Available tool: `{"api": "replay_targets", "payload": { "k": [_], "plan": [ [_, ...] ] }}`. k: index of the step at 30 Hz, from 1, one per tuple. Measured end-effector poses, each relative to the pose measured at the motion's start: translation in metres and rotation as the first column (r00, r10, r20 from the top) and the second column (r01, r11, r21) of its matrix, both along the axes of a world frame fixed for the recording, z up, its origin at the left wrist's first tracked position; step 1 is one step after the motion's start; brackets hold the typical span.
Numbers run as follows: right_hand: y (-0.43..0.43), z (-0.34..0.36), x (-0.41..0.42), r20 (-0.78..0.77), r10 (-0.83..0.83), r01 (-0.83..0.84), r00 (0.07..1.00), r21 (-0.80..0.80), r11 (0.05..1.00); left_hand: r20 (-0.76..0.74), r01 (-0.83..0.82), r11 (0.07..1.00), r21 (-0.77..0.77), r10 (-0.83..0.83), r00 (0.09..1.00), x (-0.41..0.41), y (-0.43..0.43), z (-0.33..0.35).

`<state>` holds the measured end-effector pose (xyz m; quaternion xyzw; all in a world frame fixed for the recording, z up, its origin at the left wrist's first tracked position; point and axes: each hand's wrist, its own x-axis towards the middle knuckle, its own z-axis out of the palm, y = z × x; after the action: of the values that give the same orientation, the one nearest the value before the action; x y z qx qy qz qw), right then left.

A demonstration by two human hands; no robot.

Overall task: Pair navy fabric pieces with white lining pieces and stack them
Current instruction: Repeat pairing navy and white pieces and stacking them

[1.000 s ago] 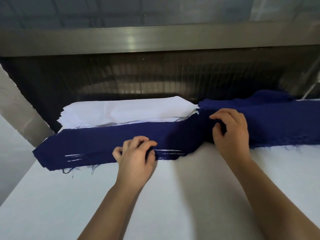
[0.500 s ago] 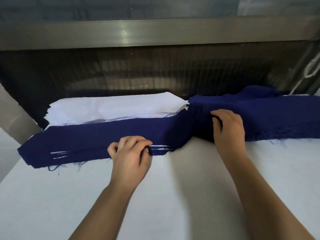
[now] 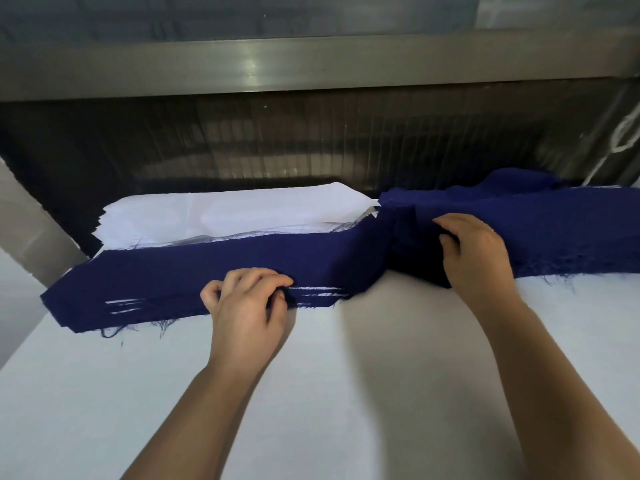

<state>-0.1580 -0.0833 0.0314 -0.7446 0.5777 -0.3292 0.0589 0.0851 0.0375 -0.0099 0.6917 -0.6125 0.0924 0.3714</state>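
A long navy fabric piece (image 3: 194, 271) with frayed edges and white chalk marks lies across the white table, over the front of a stack of white lining pieces (image 3: 235, 216). My left hand (image 3: 247, 303) pinches its near edge with curled fingers. My right hand (image 3: 474, 251) grips a fold of navy cloth where the piece meets a thick stack of navy fabric pieces (image 3: 554, 230) at the right. Between my hands the navy piece rises off the table in a fold.
The white table surface (image 3: 381, 393) stretches toward me. Behind the stacks stands a dark ribbed panel (image 3: 311, 147) under a metal beam (image 3: 311, 64). A grey slanted post (image 3: 31, 230) is at the left, and white cord (image 3: 620, 140) hangs at the far right.
The view has drifted a little; both hands keep their hold on the navy cloth, with the right hand a touch lower on the fold.
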Motion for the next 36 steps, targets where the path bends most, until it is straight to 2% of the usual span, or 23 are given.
{"api": "replay_targets", "payload": {
  "k": [7,14,19,24,29,32,36],
  "plan": [
    [0.008,-0.007,-0.002,0.349,-0.097,0.131,0.932,-0.076,0.988,-0.007,-0.011,0.999,0.037,0.011,1.000,-0.001,0.000,0.001],
    [0.008,-0.013,0.002,0.422,-0.090,0.134,0.902,-0.077,0.988,-0.020,-0.029,0.998,0.053,0.030,0.999,0.001,0.001,0.001],
    [0.010,-0.018,0.002,0.549,-0.070,0.132,0.833,-0.075,0.988,-0.030,-0.022,0.998,0.062,0.024,0.999,0.000,0.001,0.000],
    [0.011,-0.021,0.002,0.527,-0.073,0.167,0.847,-0.134,0.977,-0.034,-0.019,0.998,0.054,0.021,0.999,0.001,0.002,0.000],
    [0.015,-0.018,0.003,0.604,0.001,0.185,0.797,-0.245,0.952,-0.041,-0.020,0.999,0.041,0.021,0.999,0.002,0.002,0.000],
    [0.020,-0.017,0.000,0.478,0.033,0.176,0.878,-0.386,0.906,-0.044,-0.015,0.999,0.035,0.016,0.999,0.002,0.002,0.000],
    [0.029,-0.017,0.007,0.249,0.083,0.071,0.965,-0.552,0.831,-0.057,0.004,1.000,0.020,-0.003,0.998,0.001,0.002,0.002]
  ]
}}
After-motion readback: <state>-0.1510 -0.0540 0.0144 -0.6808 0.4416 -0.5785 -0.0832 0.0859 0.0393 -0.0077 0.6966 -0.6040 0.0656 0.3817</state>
